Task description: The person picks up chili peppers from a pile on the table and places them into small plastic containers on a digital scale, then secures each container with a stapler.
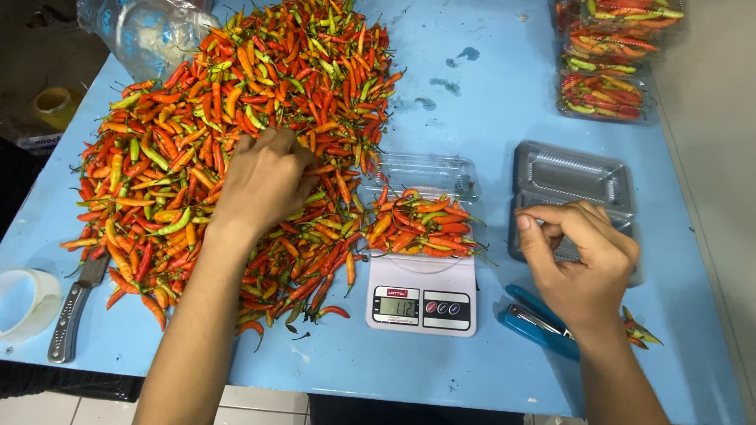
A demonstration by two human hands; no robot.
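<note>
The left hand (264,185) lies palm-down on the chilli pile (236,134), fingers curled into the red, orange and green pods at its near middle; whether it grips any cannot be told, since the fingertips are buried. The right hand (579,256) hovers over the near edge of an empty clear tray (571,181), fingers loosely bent, thumb and forefinger close together, nothing visibly held. Between the hands a white scale (423,295) stands on the blue counter (488,102); on it sits an open clear box (421,224) heaped with chillies, its lid tipped back. A blue stapler (535,323) lies just beside the right wrist, with a few loose chillies (639,330) past it. At the far right corner are two filled packs (610,59). A knife (72,307) and a tape roll (24,303) lie at the near left edge; a plastic bag (146,31) sits at the far left, touching the pile.
</note>
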